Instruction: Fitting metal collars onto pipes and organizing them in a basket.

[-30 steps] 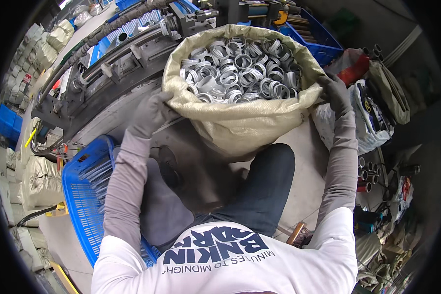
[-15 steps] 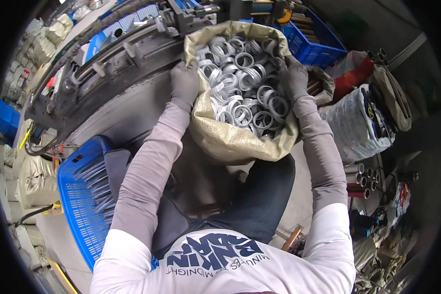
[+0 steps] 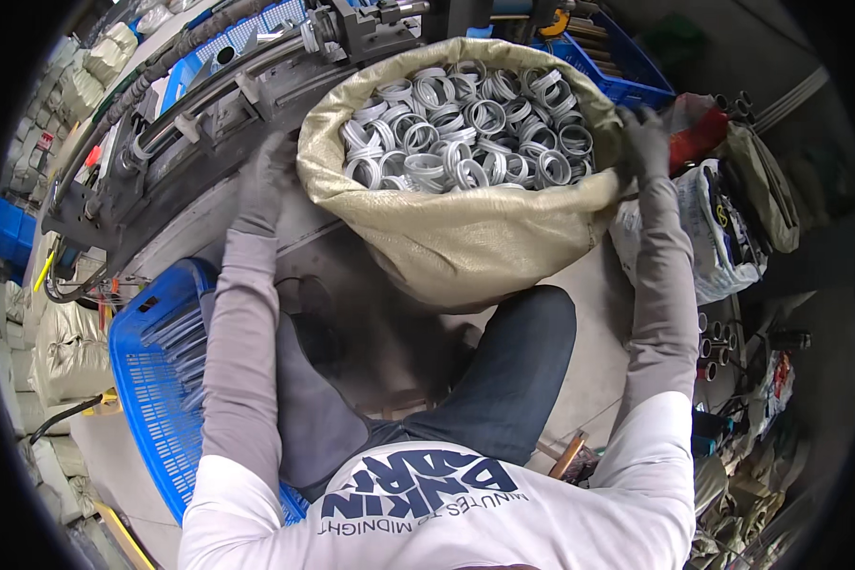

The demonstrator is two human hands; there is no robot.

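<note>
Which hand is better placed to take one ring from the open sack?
Probably the right hand: it grips the sack rim beside the rings. The left hand is outside it.

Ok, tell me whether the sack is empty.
No, the sack is open and heaped with grey rings, gripped at its rim by both hands.

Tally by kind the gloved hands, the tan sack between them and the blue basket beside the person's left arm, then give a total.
Gloved hands: 2 (left hand, right hand)
Tan woven sack: 1
Blue slatted basket: 1
Total: 4
</note>
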